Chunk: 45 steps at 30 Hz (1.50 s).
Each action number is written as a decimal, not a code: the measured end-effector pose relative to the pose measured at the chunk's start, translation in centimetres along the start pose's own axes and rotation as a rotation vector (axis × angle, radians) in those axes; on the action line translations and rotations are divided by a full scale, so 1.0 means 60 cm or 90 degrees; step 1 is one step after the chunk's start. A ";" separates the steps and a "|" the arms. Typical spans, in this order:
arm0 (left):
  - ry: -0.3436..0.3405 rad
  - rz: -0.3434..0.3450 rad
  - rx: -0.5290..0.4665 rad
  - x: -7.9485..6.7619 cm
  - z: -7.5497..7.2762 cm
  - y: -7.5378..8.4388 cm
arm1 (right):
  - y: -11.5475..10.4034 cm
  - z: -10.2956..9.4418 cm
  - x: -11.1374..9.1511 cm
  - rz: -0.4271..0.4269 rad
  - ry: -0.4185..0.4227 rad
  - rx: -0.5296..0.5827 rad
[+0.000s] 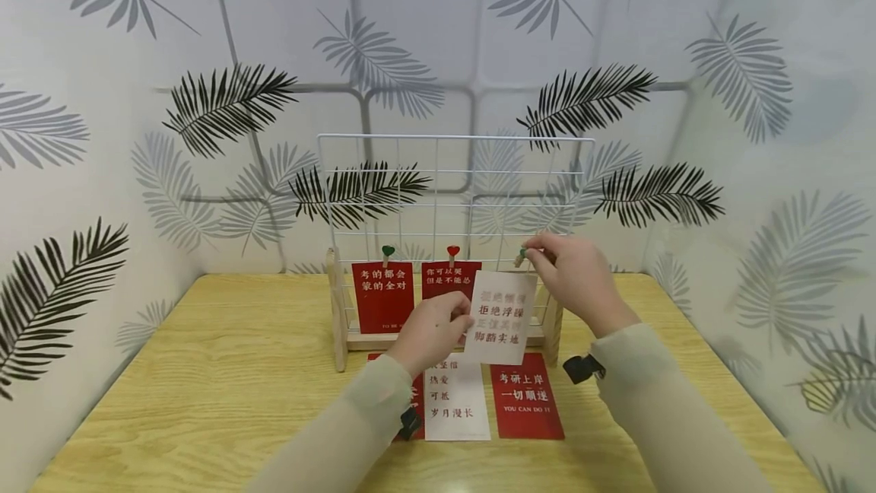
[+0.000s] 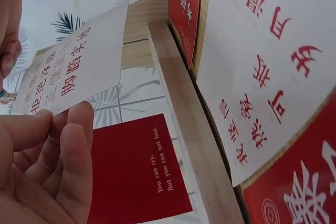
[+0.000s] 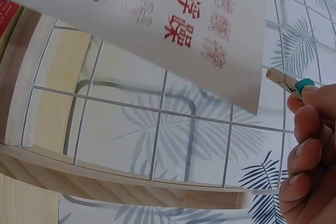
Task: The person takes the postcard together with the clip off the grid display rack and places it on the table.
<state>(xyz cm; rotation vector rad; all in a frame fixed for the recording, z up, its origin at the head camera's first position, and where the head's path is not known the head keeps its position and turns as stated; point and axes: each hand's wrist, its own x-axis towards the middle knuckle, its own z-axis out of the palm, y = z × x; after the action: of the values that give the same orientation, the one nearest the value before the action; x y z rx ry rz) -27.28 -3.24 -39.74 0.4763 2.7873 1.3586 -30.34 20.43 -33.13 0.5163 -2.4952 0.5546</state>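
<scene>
A white card with red characters is pinched at its left edge by my left hand, held tilted before the right part of a white wire grid rack. Beside the card's top edge, my right hand pinches a small wooden clothespin by its green end. In the right wrist view the clothespin is apart from the card. Two red cards hang on the grid: the left card under a green heart clothespin, the middle card under a red heart clothespin, partly hidden by my left hand.
In front of the rack's wooden base lie a white card, a red card to its right and another red card to its left, partly under my left arm. Everything stands on a wood-grain table against leaf-patterned walls.
</scene>
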 end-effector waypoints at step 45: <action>-0.019 0.007 0.043 -0.121 -0.126 -0.072 | 0.073 -0.005 -0.106 0.090 -0.013 0.116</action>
<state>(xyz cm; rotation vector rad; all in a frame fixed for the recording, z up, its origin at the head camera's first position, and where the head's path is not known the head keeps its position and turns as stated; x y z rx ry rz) -22.51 -13.52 -39.26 0.5103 2.8182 1.2523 -27.20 25.80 -37.72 0.4160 -2.5282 0.8406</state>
